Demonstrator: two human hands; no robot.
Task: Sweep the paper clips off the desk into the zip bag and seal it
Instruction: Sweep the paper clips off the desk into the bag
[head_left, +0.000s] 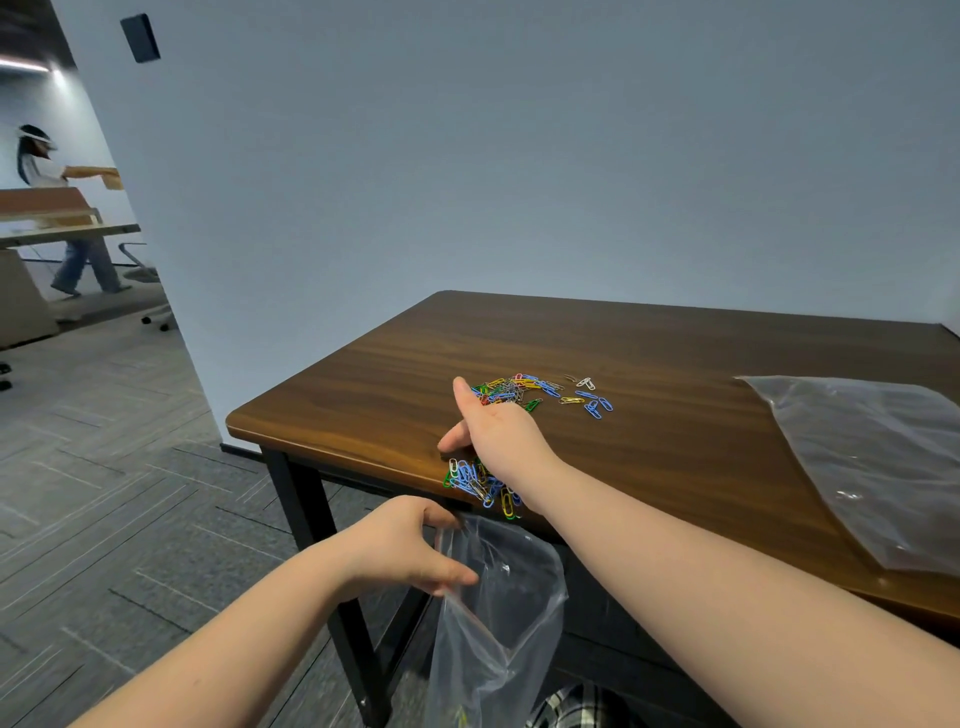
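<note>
My left hand (410, 548) grips the rim of a clear zip bag (498, 618) and holds its mouth open just below the desk's front edge. My right hand (493, 431) lies edge-down on the brown wooden desk (363, 389), fingers together, cupped behind a bunch of coloured paper clips (478, 483) at the very edge above the bag's mouth. A second scatter of coloured paper clips (540, 392) lies farther back on the desk, beyond my right hand. A few clips show at the bottom of the bag.
Another clear plastic bag (878, 462) lies flat at the desk's right side. The desk stands against a white wall (467, 182). At far left a person (57, 208) walks past other desks and an office chair (148, 280) on grey carpet.
</note>
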